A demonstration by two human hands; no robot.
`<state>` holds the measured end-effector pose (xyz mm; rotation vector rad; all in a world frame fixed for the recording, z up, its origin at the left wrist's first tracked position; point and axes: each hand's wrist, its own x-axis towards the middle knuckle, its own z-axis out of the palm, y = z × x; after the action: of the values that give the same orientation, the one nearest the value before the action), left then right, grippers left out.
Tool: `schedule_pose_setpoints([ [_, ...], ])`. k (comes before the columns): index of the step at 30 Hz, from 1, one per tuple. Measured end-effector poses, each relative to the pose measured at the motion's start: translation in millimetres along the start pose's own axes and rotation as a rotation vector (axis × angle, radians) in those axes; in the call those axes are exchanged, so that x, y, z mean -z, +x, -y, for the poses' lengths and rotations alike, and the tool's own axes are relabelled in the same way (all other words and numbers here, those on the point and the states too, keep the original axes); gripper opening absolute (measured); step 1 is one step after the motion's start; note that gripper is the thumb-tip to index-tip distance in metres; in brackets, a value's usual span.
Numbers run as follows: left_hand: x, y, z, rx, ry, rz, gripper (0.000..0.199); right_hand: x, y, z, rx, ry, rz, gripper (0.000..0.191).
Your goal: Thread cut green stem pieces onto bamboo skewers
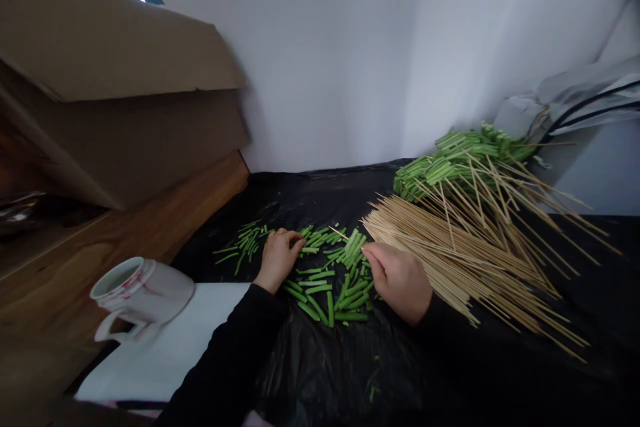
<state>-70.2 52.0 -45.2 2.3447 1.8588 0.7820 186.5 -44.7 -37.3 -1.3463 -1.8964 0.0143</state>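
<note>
The right hand (403, 281) is pinching a thin pale wooden skewer (339, 233), which is carrying a row of short green stalks (353, 248) just left of its fingertips. The left hand (279, 253) is bending its fingers over loose cut green pieces (331, 310); whether it is gripping any cannot be told. Straw-coloured wooden sticks (450, 247) are lying right of the right hand.

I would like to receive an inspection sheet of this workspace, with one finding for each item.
Surface: black sheet, wrinkled.
Job's things: cut stems loose on the sheet; skewers heaped at right, green pile behind them.
Clutter: mug on white board, at left.
Hands: left hand among stems, grip unclear; right hand pinches a skewer, apparently run through several stems.
Cables: black cords at right; cannot tell if cables.
Surroundings: box at left, wall behind.
</note>
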Motion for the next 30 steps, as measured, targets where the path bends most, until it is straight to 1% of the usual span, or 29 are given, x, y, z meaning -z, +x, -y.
schedule_pose_setpoints([
  [2, 0.0, 0.2, -0.5, 0.015, 0.007, 0.002, 0.015, -1.0, -0.4, -0.1, 0.007, 0.008, 0.003, 0.026],
  [6, 3.2, -1.1, -3.5, 0.031, -0.046, 0.028, 0.012, -2.2, -1.1, -1.0, 0.020, 0.016, 0.006, 0.026],
  [10, 4.6, -2.2, -5.8, 0.063, -0.172, 0.069, 0.010, -2.0, -1.6, -0.8, 0.027, 0.017, -0.004, 0.026],
  [13, 3.9, -1.8, -5.2, 0.054, -0.274, 0.079, 0.020, -1.9, -2.0, 0.5, 0.022, 0.023, 0.000, 0.026],
  [16, 3.5, -1.7, -4.8, 0.006, -0.237, 0.094, 0.025, -2.0, -2.5, 2.1, 0.012, 0.012, 0.013, 0.027],
  [20, 4.8, -3.3, -7.2, -0.014, -0.151, 0.104, 0.019, -1.6, -3.0, 3.3, 0.012, 0.011, 0.018, 0.026],
  [23, 7.3, -4.6, -10.9, -0.020, -0.158, 0.069, 0.015, -1.0, -3.1, 3.3, 0.013, 0.024, 0.034, 0.026],
  [25, 9.6, -5.2, -14.5, -0.046, -0.215, 0.007, 0.014, -1.1, -3.1, 3.1, 0.009, 0.029, 0.039, 0.027],
  [28, 13.4, -6.4, -22.8, -0.055, -0.391, -0.098, 0.014, -1.7, -3.3, 3.5, 0.014, 0.038, 0.037, 0.026],
  [30, 15.8, -8.1, -30.8, 0.000, -0.565, -0.115, 0.016, -1.7, -3.3, 4.4, 0.021, 0.038, 0.032, 0.027],
])
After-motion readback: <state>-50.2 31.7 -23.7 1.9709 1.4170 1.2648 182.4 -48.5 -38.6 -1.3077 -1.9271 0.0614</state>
